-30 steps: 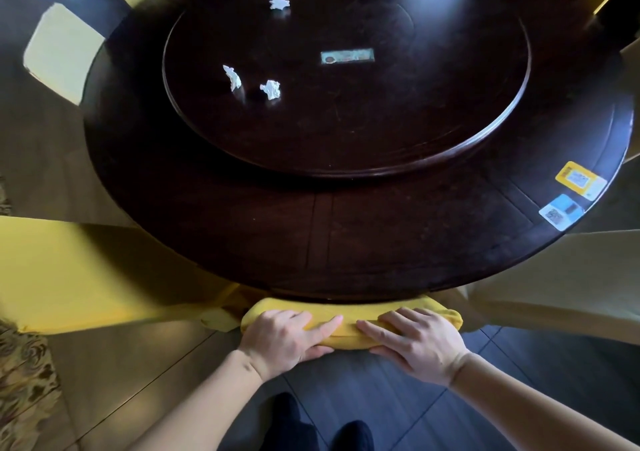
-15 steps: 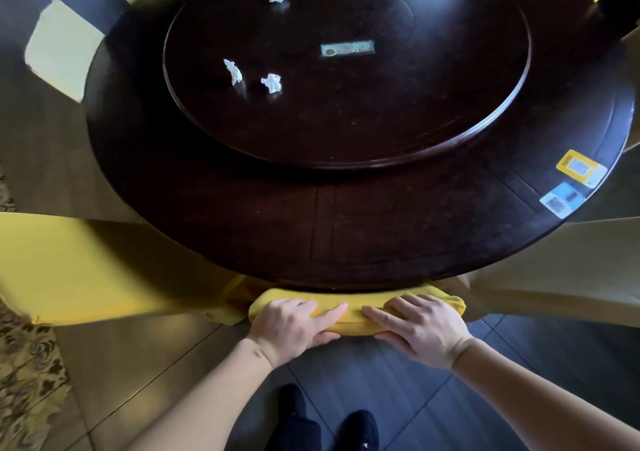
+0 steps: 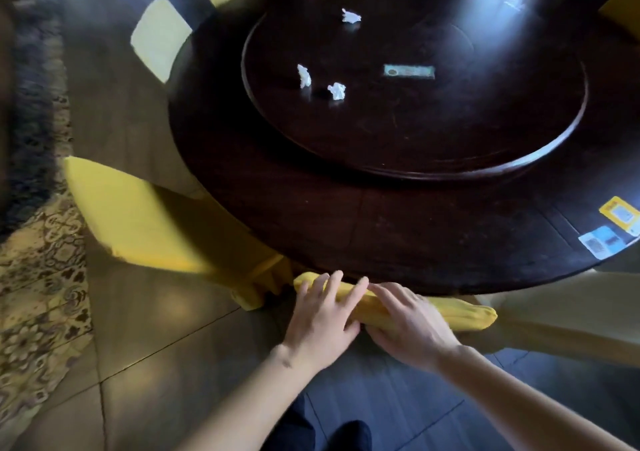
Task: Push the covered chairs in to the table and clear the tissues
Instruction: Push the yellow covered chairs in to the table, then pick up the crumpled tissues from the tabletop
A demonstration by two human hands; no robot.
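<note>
Both of your hands lie on the top edge of the yellow-covered chair point(image 3: 460, 314) right in front of you, its back touching the rim of the round table point(image 3: 381, 236), so that chair looks pushed home. Your left hand point(image 3: 320, 315) has its fingers straight and spread, lying loosely over the cover, while your right hand point(image 3: 408, 326) lies flat with the fingers laid along the edge, gripping nothing. Three crumpled tissues point(image 3: 337, 90) sit on the turntable point(image 3: 485, 146), well apart from your hands, and the chair to your left point(image 3: 138, 215) stands angled out, probably next.
</note>
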